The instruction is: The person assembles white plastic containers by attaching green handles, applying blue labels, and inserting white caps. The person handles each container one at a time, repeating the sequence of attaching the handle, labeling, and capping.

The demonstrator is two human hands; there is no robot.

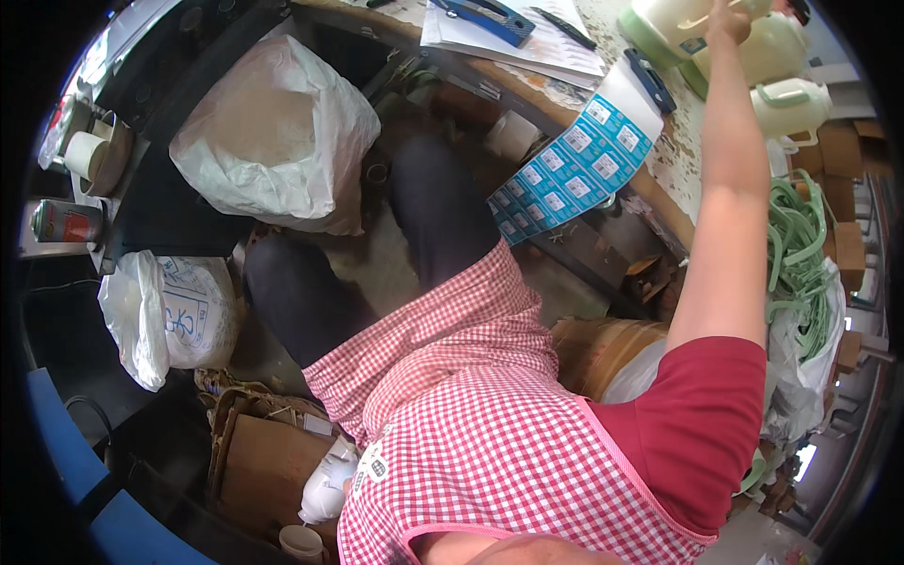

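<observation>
My right arm reaches up to the top right, and my right hand (pixel 730 23) is closed around the handle of a whitish plastic jug (pixel 653 30) with a green lower part. The jug is on the worktable and is partly cut off by the picture's upper edge. More pale jugs stand close to it, one of them a smaller handled jug (pixel 789 106). My left hand is not visible. A white plastic bottle or jug (pixel 326 488) shows beside my checked apron at the lower left; whatever supports it is hidden.
A sheet of blue labels (pixel 574 168) hangs over the edge of the worktable (pixel 676 193). Near it are a dark-blue-handled tool (pixel 650 80), papers (pixel 513 58) and a blue stapler-like tool (pixel 490 19). A large white sack (pixel 273 141), cardboard (pixel 268 461) and green straps (pixel 796 264) surround me.
</observation>
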